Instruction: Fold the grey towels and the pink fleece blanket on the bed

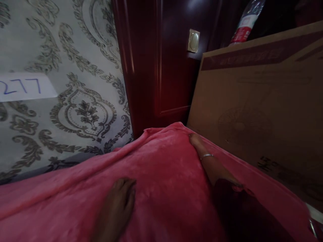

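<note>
A pink plush blanket (161, 168) is spread across the lower part of the view, with a long raised fold along its left side. My left hand (119, 200) rests on it near the bottom, dark and slightly blurred, its fingers bent down into the fabric. Farther off, my right hand (194, 139) is at the blanket's far right edge, beside a cardboard box. Its fingers are curled over the cloth there, and the fingertips are hidden. A thin bracelet (207, 156) circles the right wrist, below a dark sleeve.
The large cardboard box (252, 94) stands along the right side, with a plastic bottle (247, 25) behind its top edge. A dark red wooden panel (143, 67) with a brass-coloured plate (193, 41) rises ahead. Patterned wallpaper (85, 114) covers the left, bearing a paper (27, 87) marked 277.
</note>
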`<state>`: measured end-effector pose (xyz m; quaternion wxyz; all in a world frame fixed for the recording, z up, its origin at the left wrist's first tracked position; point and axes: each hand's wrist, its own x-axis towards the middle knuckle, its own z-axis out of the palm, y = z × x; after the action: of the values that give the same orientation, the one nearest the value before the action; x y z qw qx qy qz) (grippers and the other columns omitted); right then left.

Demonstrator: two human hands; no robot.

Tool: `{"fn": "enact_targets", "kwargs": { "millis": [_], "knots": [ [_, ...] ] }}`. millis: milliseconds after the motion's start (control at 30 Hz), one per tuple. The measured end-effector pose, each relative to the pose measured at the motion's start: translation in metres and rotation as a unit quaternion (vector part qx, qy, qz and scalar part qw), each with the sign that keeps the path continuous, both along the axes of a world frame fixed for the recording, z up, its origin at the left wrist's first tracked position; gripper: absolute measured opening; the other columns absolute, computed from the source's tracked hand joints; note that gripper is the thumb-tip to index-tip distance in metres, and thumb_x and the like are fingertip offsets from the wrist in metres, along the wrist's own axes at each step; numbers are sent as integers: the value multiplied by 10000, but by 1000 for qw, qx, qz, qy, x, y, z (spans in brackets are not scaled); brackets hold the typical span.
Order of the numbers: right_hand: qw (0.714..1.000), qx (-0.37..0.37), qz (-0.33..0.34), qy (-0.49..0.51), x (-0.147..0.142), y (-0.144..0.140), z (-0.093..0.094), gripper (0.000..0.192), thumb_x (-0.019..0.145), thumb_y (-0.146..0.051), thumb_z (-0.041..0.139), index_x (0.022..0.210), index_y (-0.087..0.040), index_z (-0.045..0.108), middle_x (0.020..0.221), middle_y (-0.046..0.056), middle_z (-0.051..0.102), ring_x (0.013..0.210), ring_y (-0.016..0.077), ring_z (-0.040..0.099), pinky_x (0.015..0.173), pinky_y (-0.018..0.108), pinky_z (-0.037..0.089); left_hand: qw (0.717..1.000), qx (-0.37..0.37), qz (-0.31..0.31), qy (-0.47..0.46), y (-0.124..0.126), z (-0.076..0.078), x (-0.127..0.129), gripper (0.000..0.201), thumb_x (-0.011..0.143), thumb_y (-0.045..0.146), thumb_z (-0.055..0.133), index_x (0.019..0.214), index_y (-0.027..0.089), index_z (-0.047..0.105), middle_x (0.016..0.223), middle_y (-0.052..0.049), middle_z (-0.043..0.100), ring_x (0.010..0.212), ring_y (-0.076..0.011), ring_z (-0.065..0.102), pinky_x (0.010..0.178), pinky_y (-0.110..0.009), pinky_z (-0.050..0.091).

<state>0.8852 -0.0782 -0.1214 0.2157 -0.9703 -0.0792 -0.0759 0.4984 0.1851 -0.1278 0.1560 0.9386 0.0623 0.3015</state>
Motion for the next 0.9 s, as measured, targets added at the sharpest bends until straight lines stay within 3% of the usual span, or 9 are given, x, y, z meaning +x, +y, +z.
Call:
{"fn": "enact_targets", "kwargs": {
  "millis": [133, 233, 333, 433, 533, 700, 800, 900],
  "knots": [
    [999, -30, 19, 6, -8, 2, 12, 482, 1025, -221, 300, 1262, -17, 666, 1237, 221, 669, 1188, 301, 611, 1009, 359, 443, 995, 36, 47, 85, -7, 7, -2, 414, 932, 333, 444, 1222, 210, 713, 1278, -119, 688, 1180, -297, 623, 1004, -512, 509],
    [998, -43, 41, -35, -31, 14, 21, 508, 1040, -306, 314, 1467, -117, 514, 1457, 162, 538, 1384, 305, 448, 1130, 422, 352, 981, 61, 73, 169, -14, 12, -2, 495, 931, 319, 454, 1392, 210, 601, 1491, -126, 538, 1388, -344, 472, 1130, -617, 356],
    [979, -92, 163, -79, -63, 28, 17, 573, 1033, -465, 375, 1579, -295, 337, 1645, 32, 276, 1528, 286, 173, 1225, 503, 179, 970, 73, 84, 215, -18, 15, -1, 535, 945, 314, 448, 1467, 219, 519, 1567, -119, 435, 1460, -352, 377, 1165, -645, 277],
    [953, -161, 257, -15, -84, 37, 13, 564, 1050, -497, 292, 1588, -325, 304, 1672, 3, 184, 1542, 260, 121, 1232, 521, 157, 968, 90, 77, 222, -21, 18, -2, 545, 962, 312, 435, 1502, 248, 467, 1592, -91, 390, 1492, -347, 319, 1172, -656, 249],
    [957, -171, 232, 40, -94, 45, 20, 550, 1063, -457, 255, 1583, -292, 321, 1675, 19, 164, 1541, 259, 123, 1229, 533, 156, 962, 106, 73, 240, -21, 22, -4, 534, 975, 309, 417, 1505, 264, 459, 1598, -71, 381, 1494, -341, 317, 1169, -654, 250],
    [970, -150, 186, 45, -120, 44, 30, 542, 1071, -475, 216, 1578, -314, 320, 1679, 28, 158, 1541, 267, 105, 1213, 591, 90, 953, 146, 86, 252, -22, 27, 0, 529, 987, 321, 376, 1500, 229, 466, 1599, -81, 381, 1480, -345, 337, 1137, -648, 294],
    [977, -141, 150, 48, -142, 16, 26, 580, 1054, -561, 235, 1595, -352, 256, 1678, 19, 165, 1536, 282, 124, 1202, 590, 127, 954, 168, 86, 235, -22, 28, 3, 531, 980, 301, 366, 1490, 208, 481, 1582, -101, 413, 1460, -356, 365, 1112, -652, 315],
    [985, -140, 76, 59, -160, -34, 22, 567, 1054, -521, 266, 1574, -305, 333, 1663, 48, 221, 1525, 291, 172, 1193, 576, 176, 954, 177, 79, 229, -22, 27, 5, 537, 980, 303, 352, 1490, 192, 480, 1580, -107, 421, 1449, -365, 374, 1098, -649, 326]
  ]
}}
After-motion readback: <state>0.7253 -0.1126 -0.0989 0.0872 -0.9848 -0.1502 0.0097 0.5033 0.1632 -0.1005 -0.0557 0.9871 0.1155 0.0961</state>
